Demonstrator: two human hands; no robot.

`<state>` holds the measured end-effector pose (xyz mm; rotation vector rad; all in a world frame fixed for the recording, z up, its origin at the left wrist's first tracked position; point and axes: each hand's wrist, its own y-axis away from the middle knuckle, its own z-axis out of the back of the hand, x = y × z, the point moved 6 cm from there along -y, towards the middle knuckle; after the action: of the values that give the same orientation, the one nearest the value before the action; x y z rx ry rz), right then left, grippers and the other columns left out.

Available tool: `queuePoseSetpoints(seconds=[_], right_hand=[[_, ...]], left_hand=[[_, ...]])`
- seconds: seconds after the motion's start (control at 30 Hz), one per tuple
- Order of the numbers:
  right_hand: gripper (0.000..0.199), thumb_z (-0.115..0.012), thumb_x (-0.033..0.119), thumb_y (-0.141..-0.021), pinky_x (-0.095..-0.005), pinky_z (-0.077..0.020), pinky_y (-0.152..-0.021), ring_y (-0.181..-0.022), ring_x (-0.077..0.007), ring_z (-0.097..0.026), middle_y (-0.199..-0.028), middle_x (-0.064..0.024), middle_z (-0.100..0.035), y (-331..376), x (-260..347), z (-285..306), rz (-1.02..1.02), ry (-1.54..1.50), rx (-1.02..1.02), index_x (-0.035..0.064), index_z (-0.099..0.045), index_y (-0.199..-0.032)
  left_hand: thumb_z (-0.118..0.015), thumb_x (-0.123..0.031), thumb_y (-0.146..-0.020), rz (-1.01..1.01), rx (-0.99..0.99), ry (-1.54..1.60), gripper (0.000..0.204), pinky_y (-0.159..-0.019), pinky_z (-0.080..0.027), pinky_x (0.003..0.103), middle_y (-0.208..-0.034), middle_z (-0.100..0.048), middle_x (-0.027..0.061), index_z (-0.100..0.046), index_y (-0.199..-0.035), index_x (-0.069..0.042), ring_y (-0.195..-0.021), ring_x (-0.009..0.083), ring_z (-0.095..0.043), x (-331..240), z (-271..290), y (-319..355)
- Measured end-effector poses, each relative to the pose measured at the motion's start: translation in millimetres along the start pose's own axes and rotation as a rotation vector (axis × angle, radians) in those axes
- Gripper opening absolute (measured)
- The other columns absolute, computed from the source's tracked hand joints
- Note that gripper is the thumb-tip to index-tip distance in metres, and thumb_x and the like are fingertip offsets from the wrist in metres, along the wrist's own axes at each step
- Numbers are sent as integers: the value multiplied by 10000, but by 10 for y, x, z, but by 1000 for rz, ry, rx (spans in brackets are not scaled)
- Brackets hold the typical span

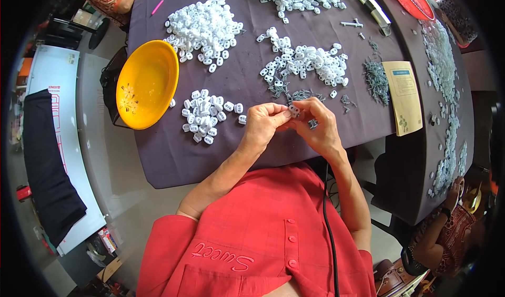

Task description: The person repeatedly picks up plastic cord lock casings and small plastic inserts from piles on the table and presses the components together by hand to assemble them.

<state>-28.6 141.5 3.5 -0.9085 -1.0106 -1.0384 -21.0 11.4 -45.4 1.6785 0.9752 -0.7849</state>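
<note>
My left hand (264, 120) and my right hand (320, 126) meet at the table's near side, fingertips pinched together. Between them is a small white two-hole plastic piece (293, 110), gripped from both sides. A few small grey screw-like pieces (312, 123) show by the right hand's fingers; whether they lie in the palm or on the cloth I cannot tell. Just beyond my hands lie loose grey screw-like pieces (301, 94) and a scattered heap of white two-hole pieces (315, 63). To the left of my left hand sits a small pile of white pieces with dark marks (202, 113).
A yellow bowl (152, 81) stands at the table's left edge. Larger white heaps (205, 29) lie farther back. On the right are a grey screw pile (375, 81), a tan booklet (404, 97) and a tape dispenser (372, 9). Other people sit around the tables. A black cable (330, 223) hangs down my front.
</note>
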Motion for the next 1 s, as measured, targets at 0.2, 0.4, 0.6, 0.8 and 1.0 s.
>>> queuePoseSetpoints(seconds=[0.2,0.4,0.6,0.8,1.0], right_hand=[[293,-643,-77,-650,-252,-477,-593,-650,-157,-588,-805,-88,-562,21,75,35,165,182,-58,-12,-570,-925],[282,-621,-75,-658,-258,-478,-593,-658,-169,-585,-805,-93,-562,40,115,26,216,175,-52,-2,-567,-925],[271,-649,-30,-656,-256,-475,-569,-631,-175,-575,-770,-85,-545,62,84,-57,217,358,-202,4,-558,-909],[278,-677,8,-650,-259,-477,-539,-605,-177,-574,-749,-67,-544,61,14,-54,231,377,-93,19,-577,-909],[256,-670,12,-660,-266,-484,-549,-636,-179,-591,-777,-72,-561,63,43,-47,257,393,-70,14,-589,-903]], left_hand=[[-597,-79,-829,-7,10,-43,134,-644,-508,218,-808,-640,62,-622,-909,26,-697,100,-607,-15,-48,46],[-590,-71,-834,-106,9,-133,115,-653,-497,210,-799,-640,49,-625,-876,30,-700,79,-592,-59,-96,12],[-598,-88,-832,-149,-31,-146,126,-650,-470,187,-787,-635,33,-626,-866,30,-698,64,-579,-25,-100,39],[-549,-110,-866,33,50,81,157,-649,-491,200,-796,-627,41,-620,-887,29,-699,73,-583,25,-95,35],[-526,-105,-880,-21,69,-19,168,-642,-495,197,-800,-627,48,-616,-898,35,-700,78,-587,55,-79,22]])
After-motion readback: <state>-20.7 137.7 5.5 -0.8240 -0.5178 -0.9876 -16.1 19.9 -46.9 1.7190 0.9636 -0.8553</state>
